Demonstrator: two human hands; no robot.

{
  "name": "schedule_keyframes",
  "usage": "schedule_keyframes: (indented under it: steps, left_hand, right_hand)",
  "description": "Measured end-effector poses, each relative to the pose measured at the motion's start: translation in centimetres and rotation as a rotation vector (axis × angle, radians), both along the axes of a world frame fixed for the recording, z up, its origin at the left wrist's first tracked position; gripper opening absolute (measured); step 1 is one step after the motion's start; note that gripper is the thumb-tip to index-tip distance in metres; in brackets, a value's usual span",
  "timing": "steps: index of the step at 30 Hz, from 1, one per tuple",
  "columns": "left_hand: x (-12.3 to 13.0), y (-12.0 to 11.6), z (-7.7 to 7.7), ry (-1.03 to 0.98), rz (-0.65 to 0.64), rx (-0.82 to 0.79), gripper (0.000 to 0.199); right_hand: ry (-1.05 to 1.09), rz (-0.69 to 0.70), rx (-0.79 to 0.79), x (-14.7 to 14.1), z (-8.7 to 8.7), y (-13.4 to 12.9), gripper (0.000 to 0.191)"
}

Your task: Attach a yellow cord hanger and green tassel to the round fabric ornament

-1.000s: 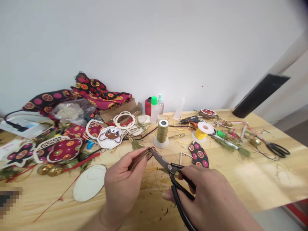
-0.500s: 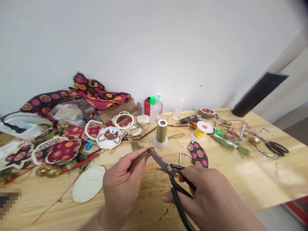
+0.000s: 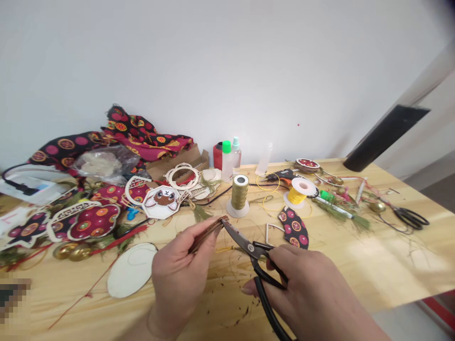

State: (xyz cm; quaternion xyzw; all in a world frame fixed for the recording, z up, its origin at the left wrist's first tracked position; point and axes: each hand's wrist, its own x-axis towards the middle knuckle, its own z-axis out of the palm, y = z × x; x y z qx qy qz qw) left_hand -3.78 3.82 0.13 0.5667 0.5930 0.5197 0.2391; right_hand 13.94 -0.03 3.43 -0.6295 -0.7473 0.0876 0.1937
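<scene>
Between the thumb and fingers of my left hand [image 3: 185, 270] is a thin brown flat piece [image 3: 204, 235], seen nearly edge-on and partly covered by the fingers. My right hand [image 3: 305, 279] grips black-handled scissors [image 3: 249, 247], whose blades meet the piece's far tip. Small dark scraps [image 3: 222, 296] lie on the wood below. A spool of olive thread [image 3: 240, 195] stands just beyond the blade tip. To the left of my left hand lies a white oval [image 3: 130, 270] with a loose thread on it. A curved patterned fabric piece [image 3: 294, 228] rests beyond my right hand.
Fabric-covered ornaments [image 3: 94, 221] and bunched patterned cloth [image 3: 138, 135] crowd the left of the wooden table [image 3: 355, 279]. Bottles [image 3: 226, 163] stand near the wall. A glue gun [image 3: 279, 176], yellow cord spool [image 3: 296, 193], second scissors [image 3: 412, 218] and black tube [image 3: 386, 137] are rightward.
Hardly anything differs. The view shifts very slightly, and both hands keep the same hold, with the scissors still at the tip of the brown piece.
</scene>
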Motion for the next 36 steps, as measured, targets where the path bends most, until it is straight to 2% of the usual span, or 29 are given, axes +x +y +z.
schedule_keyframes:
  steps: [6, 10, 15, 19, 22, 26, 29, 36]
  left_hand:
    - [0.1, 0.1, -0.2, -0.020, -0.001, 0.024, 0.016]
    - [0.1, 0.4, -0.2, -0.054, 0.009, -0.007, 0.015]
    - [0.2, 0.3, 0.1, -0.095, -0.024, -0.079, 0.013]
    - [0.3, 0.3, 0.5, -0.068, -0.005, -0.108, 0.015]
    - [0.1, 0.7, 0.6, -0.167, -0.007, -0.169, 0.016]
    - [-0.1, 1.5, 0.6, -0.430, -0.131, -0.315, 0.021]
    - [-0.2, 1.9, 0.5, -0.600, -0.188, -0.366, 0.022]
    - [-0.1, 1.9, 0.3, -0.642, -0.222, -0.402, 0.023]
  right_hand:
    - [-0.018, 0.016, 0.069, 0.0, -0.6, -0.1, 0.036]
    - [0.004, -0.008, -0.026, 0.1, -0.5, 0.0, 0.034]
    - [-0.046, 0.002, -0.113, 0.4, 0.6, 0.2, 0.031]
    - [0.050, -0.008, -0.255, 0.5, 1.5, 0.0, 0.035]
    - [0.087, -0.008, -0.286, 0.7, 1.7, 0.1, 0.034]
    - [0.048, 0.000, -0.266, 1.6, 1.4, 0.6, 0.032]
    - [-0.007, 0.041, -0.243, 2.3, 1.3, 1.0, 0.032]
    - [-0.108, 0.071, -0.209, 3.1, 1.3, 1.6, 0.032]
